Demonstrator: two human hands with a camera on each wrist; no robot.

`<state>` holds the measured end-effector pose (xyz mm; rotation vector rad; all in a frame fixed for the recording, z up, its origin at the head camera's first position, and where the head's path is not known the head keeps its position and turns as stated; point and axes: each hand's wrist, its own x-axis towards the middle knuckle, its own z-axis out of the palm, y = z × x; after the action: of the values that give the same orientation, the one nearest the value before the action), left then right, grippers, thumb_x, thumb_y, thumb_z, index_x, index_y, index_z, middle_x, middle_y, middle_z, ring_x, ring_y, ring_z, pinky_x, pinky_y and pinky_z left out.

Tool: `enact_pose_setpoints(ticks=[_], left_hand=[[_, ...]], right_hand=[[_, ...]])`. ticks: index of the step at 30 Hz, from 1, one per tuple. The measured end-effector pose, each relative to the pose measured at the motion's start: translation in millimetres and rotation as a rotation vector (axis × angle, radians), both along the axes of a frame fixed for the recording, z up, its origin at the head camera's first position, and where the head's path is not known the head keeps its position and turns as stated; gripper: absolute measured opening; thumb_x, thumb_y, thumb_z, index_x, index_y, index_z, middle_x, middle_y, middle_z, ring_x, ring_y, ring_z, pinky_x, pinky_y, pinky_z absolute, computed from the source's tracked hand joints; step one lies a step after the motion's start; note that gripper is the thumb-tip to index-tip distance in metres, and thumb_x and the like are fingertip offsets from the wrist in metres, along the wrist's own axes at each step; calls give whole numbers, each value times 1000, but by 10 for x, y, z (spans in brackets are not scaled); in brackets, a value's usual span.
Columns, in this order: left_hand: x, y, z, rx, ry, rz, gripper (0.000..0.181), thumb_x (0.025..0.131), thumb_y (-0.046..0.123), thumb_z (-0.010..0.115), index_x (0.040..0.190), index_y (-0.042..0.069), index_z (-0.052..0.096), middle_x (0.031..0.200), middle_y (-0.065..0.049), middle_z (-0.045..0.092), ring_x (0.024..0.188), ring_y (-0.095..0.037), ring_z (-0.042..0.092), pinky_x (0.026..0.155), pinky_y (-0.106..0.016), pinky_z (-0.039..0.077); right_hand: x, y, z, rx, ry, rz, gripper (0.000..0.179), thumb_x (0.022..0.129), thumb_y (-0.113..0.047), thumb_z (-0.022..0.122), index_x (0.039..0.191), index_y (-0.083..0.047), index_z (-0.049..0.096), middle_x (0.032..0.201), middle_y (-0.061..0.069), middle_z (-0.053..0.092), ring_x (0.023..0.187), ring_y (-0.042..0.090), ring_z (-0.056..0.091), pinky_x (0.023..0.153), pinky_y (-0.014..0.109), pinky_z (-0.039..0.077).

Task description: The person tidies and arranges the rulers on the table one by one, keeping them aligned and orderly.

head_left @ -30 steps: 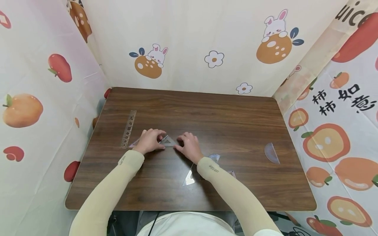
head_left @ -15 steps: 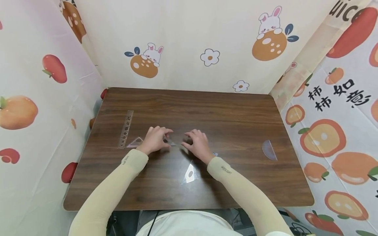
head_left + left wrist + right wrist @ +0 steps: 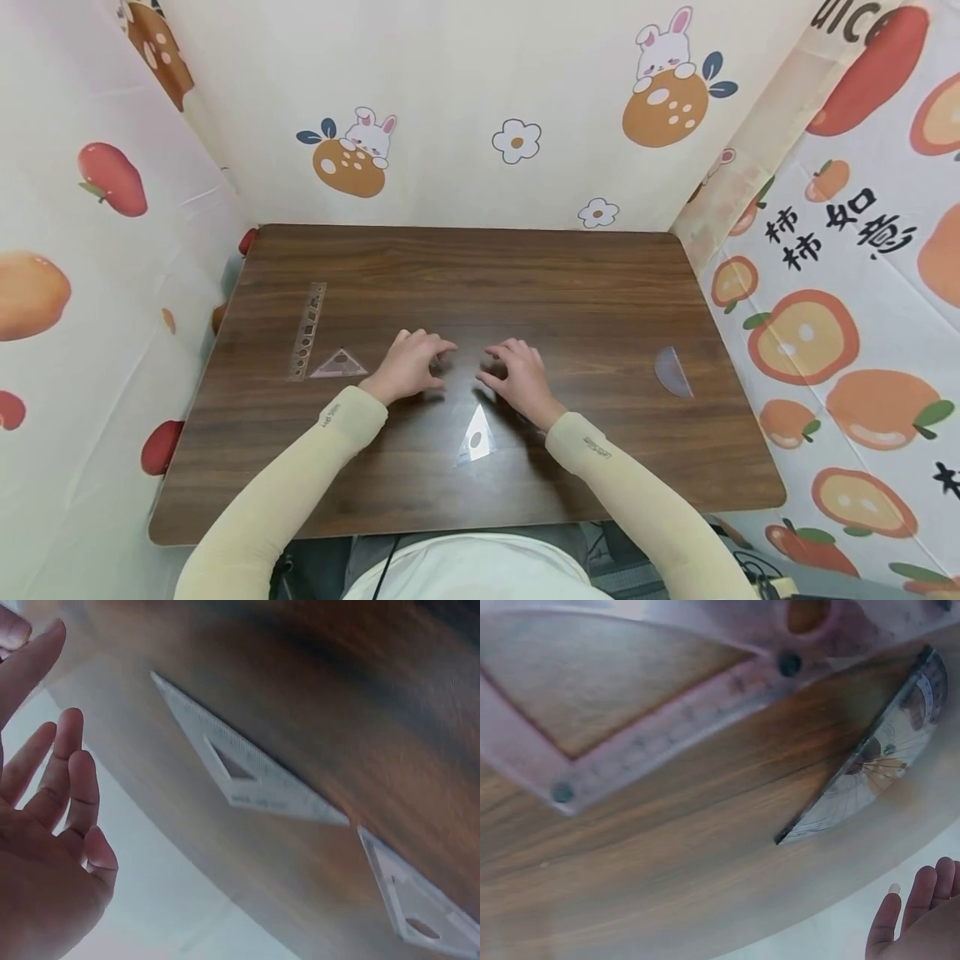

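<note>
In the head view my left hand point(image 3: 411, 364) and right hand point(image 3: 519, 379) face each other over the middle of the table, fingers loosely curved and a gap between them. Neither holds anything. Just left of the left hand lies a pinkish set square point(image 3: 337, 371). The left wrist view shows a clear set square point(image 3: 274, 793) with a triangular hole, end to end with a set square with an oval hole point(image 3: 386, 866). Near the right wrist camera are a large pinkish set square point(image 3: 675, 731) and a protractor point(image 3: 832, 802), mostly hidden under the right forearm in the head view.
A clear set square point(image 3: 481, 422) with a bright glare lies between the forearms. A long ruler point(image 3: 306, 333) with cut-out shapes is at the left of the wooden table point(image 3: 465, 275). A bluish protractor point(image 3: 673, 372) lies toward the right edge. Printed curtains enclose three sides.
Both hands have shifted right, leaving the small clear set square that was between their fingertips; the left hand hides it now. The pinkish set square at left has come into full view.
</note>
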<state>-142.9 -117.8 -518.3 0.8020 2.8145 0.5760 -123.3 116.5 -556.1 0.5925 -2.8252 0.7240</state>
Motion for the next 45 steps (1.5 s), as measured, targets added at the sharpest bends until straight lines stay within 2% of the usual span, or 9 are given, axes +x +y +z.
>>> enact_pose_setpoints(ticks=[6,11,16,20,23,29,33,38,45], left_hand=[[99,78,-120,17,-7,-83,69,63,38,88,124,20,63,98,4,68,87,-14,52,78,-33,33],[179,131,-199,66,-23,-141,70,60,37,89,123,19,64,95,2,66,86,-15,50,78,-33,32],[231,176,-288,52,-31,-207,71,60,40,88,123,20,64,95,4,64,87,-13,49,78,-31,32],[250,211,-336,49,-55,-252,72,60,42,87,125,20,63,99,4,64,89,-13,49,78,-30,32],[253,229,-355,36,-49,-292,75,58,44,87,126,23,63,102,5,64,90,-12,49,78,-29,33],[254,268,-362,28,-51,-416,80,55,49,86,128,27,62,107,3,61,98,-14,51,83,-32,37],[258,299,-384,17,-46,-468,80,55,53,83,128,31,62,107,5,58,99,-13,50,83,-31,36],[270,311,-434,-21,-11,-494,74,55,57,80,125,37,63,98,6,50,91,-11,44,78,-29,31],[280,277,-486,-59,25,-451,63,58,62,76,117,41,67,88,9,41,85,-9,35,73,-29,22]], right_hand=[[112,71,21,-2,-13,5,46,79,-42,76,115,-14,68,103,-2,64,92,16,55,83,36,42],[251,136,15,-12,-33,5,48,79,-44,75,115,-14,68,104,-3,63,92,14,53,81,33,40],[418,221,-11,1,-39,6,50,78,-46,75,115,-14,68,102,-2,63,92,14,53,81,34,39],[555,303,-52,26,-47,20,54,76,-48,76,117,-15,67,102,-2,62,93,13,52,83,35,39],[629,346,-83,31,-52,30,54,76,-48,76,118,-15,66,102,-2,62,92,13,52,84,36,40],[715,376,-116,40,-73,43,56,77,-51,74,120,-16,65,107,-4,60,99,14,54,87,39,42],[741,374,-124,48,-78,47,56,78,-52,73,121,-16,65,109,-4,59,103,15,53,89,40,42],[742,373,-138,54,-58,54,57,78,-52,73,121,-16,65,108,-3,60,103,15,53,89,41,43],[687,375,-137,41,-34,55,56,77,-51,74,119,-14,66,106,-3,61,98,16,55,89,41,43]])
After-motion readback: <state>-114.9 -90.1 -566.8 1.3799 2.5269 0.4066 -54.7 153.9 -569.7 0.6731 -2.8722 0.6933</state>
